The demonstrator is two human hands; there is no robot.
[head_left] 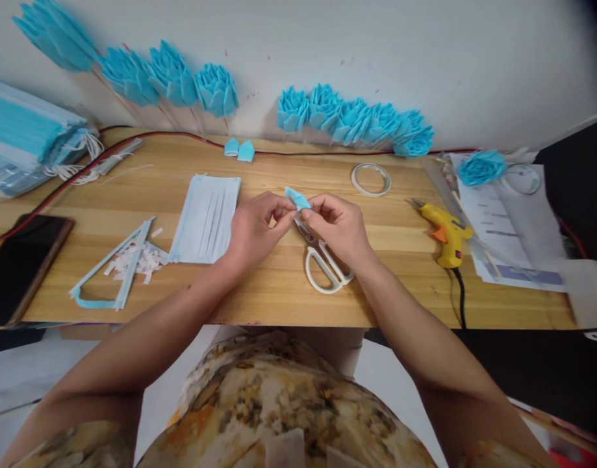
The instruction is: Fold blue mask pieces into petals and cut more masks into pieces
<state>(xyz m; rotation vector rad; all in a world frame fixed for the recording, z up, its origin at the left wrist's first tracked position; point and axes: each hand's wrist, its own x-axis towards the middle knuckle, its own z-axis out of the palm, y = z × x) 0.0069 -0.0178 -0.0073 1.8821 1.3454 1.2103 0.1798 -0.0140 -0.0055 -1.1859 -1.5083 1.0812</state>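
Observation:
A small folded piece of blue mask fabric [297,197] is pinched between my two hands above the middle of the table. My left hand [259,224] grips its left side with thumb and fingertips. On the other side, my right hand [340,224] holds the lower right corner in a closed pinch. White-handled scissors [322,276] lie on the wood just below, their blades partly hidden under the hands. To the left of my left hand rests a stack of pleated face masks [205,218]. Two folded blue petals [238,149] sit farther back.
Blue fabric flowers [215,90] on sticks lean along the wall. A yellow glue gun [444,233], a tape roll [371,179] and papers [512,227] lie to the right. Leftward are white scraps [137,260], mask trimmings [97,303], a phone [25,263], packed masks [30,133] and a red-black cable [181,134].

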